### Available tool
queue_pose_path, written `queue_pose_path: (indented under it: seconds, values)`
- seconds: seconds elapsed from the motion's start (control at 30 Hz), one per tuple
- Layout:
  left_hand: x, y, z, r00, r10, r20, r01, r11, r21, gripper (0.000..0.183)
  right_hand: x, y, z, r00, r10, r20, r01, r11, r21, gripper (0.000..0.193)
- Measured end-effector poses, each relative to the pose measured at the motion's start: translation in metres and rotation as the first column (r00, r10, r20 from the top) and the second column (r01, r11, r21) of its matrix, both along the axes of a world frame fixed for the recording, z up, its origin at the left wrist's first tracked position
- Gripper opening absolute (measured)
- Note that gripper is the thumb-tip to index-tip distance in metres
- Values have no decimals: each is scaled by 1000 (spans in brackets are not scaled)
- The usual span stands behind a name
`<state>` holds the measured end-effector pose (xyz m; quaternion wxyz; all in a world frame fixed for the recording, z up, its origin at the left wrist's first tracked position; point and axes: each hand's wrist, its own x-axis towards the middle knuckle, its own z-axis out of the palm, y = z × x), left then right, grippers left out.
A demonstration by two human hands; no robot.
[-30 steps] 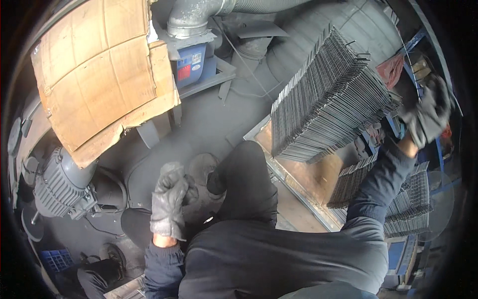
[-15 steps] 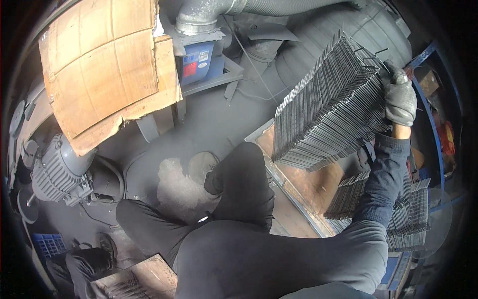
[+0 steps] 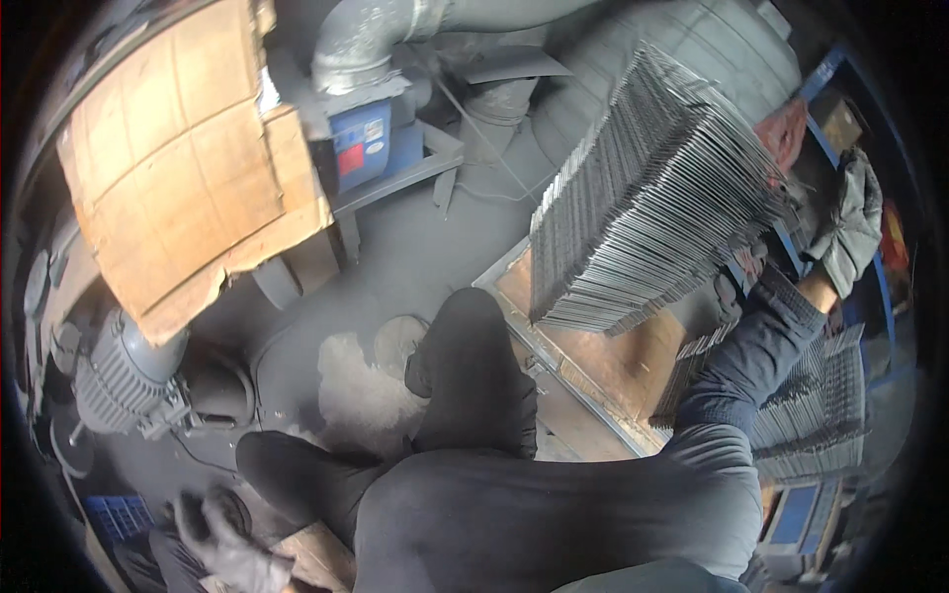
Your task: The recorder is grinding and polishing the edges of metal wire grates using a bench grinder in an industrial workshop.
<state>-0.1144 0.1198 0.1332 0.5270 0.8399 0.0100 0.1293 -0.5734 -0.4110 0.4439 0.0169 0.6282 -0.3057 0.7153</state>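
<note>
A tall stack of thin, dark metal pieces [image 3: 652,208] stands on the right, its bent edges packed closely together. My right hand [image 3: 852,222], in a grey glove, is raised beyond the right side of this stack, apart from it. Its fingers point up, loosely stretched, and nothing shows in them. At the lower left is my left hand [image 3: 227,549], also gloved and somewhat blurred, with fingers spread and nothing held. It is beside a brown board [image 3: 316,555] near my leg. Lower stacks of similar metal pieces [image 3: 811,415] lie under and beyond my right forearm.
The tall stack rests on a brown board-topped surface with a metal edge [image 3: 583,390]. Cardboard sheets [image 3: 178,158] cover the upper left, above a grey motor [image 3: 129,376]. A blue machine [image 3: 361,143] and duct [image 3: 356,49] stand ahead. A blue-framed rack [image 3: 825,74] is far right.
My right hand has come off the tall stack's upper right side and moved right and down. My left hand has come into view at the lower left. The view has shifted slightly.
</note>
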Motion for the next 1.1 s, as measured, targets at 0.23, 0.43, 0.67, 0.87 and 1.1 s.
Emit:
queue_pose_path:
  seconds: [0.23, 0.43, 0.67, 0.87, 1.1]
  values:
    - [-34, -253, 112, 261, -886, 383, 854, 396, 336, 58, -32, -18, -70, 987, 98, -127, -57, 954, 293, 47]
    - [-86, -470, 197, -280, -817, 503, 819, 70, 570, 54, 9, -6, -76, 963, -7, -268, 103, 932, 347, 62]
    - [-168, -510, 232, -41, -941, 336, 999, -30, 38, 55, -3, -21, -50, 758, -274, -592, 456, 871, 181, 65]
    - [-180, -496, 247, 32, -862, 506, 779, 339, 528, 37, -20, -30, -19, 905, -56, -422, 235, 892, 386, 48]
    - [-187, -488, 240, 74, -804, 591, 874, 337, 350, 38, -36, -17, -45, 792, -86, -604, 232, 958, 167, 43]
